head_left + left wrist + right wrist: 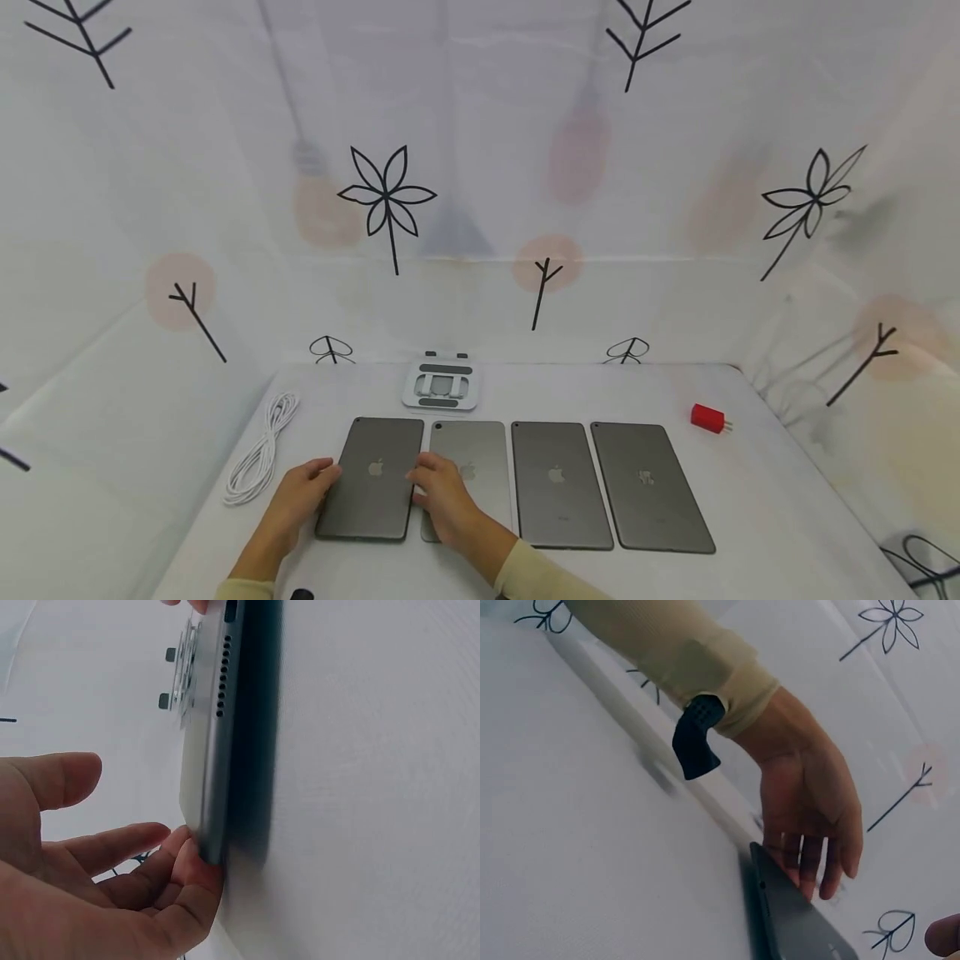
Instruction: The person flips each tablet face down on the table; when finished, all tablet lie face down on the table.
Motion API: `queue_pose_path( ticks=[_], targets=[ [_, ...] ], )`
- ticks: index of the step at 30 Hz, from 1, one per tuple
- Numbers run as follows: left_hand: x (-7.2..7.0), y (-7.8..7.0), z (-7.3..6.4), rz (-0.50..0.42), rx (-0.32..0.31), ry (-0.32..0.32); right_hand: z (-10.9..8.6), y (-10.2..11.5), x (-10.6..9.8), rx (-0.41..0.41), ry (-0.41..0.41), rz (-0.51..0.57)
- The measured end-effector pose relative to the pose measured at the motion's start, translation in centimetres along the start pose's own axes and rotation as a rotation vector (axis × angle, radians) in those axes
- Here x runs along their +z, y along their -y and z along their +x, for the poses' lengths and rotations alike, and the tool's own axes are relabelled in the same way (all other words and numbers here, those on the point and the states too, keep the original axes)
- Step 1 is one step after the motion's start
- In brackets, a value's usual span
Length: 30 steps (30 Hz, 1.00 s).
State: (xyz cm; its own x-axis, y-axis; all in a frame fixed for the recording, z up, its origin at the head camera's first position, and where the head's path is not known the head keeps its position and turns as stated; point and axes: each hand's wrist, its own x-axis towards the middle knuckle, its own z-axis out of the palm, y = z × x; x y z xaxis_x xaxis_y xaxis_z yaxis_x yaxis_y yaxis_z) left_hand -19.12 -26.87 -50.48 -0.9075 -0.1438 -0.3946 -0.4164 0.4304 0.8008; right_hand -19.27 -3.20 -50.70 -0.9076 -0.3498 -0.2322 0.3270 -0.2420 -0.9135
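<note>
A dark grey tablet (372, 483) lies back up at the left end of a row, a bright logo on its back. My left hand (297, 504) grips its left edge; in the left wrist view the fingertips curl at the corner of the tablet (214, 765) while the thumb stands off. A dark shadow runs along the tablet's lower side there. At its right edge, the fingers of my right hand (447, 500) hold the side, covering part of a silver tablet (487, 479). The right wrist view shows my left hand (810, 795) across the tablet (795, 922).
Two more dark grey tablets, one in the middle (561, 487) and one at the right (652, 492), continue the row. Behind stands a folded white stand (441, 386). A coiled white cable (258, 454) lies left, a red plug adapter (708, 418) back right. Printed cloth (465, 308) encloses the table.
</note>
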Motion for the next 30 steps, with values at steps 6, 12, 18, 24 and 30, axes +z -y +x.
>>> queue_pose_path(
  ticks=[6,12,18,24,30],
  targets=[
    [0.1,-0.1,-0.4,0.047,0.016,-0.021,-0.2,0.5,0.4,0.015,-0.007,-0.008],
    [0.3,-0.3,-0.9,0.102,0.039,-0.058,-0.2,0.5,0.6,0.022,-0.015,-0.024],
    [0.6,-0.4,-1.3,0.151,0.065,-0.083,-0.2,0.5,0.6,0.036,-0.009,-0.008],
    [1.0,-0.4,-1.7,0.141,0.075,-0.087,-0.4,0.6,0.3,0.036,0.009,0.01],
    [1.1,-0.5,-1.9,0.136,0.065,-0.087,-0.6,0.7,0.1,0.036,0.001,0.025]
  ],
)
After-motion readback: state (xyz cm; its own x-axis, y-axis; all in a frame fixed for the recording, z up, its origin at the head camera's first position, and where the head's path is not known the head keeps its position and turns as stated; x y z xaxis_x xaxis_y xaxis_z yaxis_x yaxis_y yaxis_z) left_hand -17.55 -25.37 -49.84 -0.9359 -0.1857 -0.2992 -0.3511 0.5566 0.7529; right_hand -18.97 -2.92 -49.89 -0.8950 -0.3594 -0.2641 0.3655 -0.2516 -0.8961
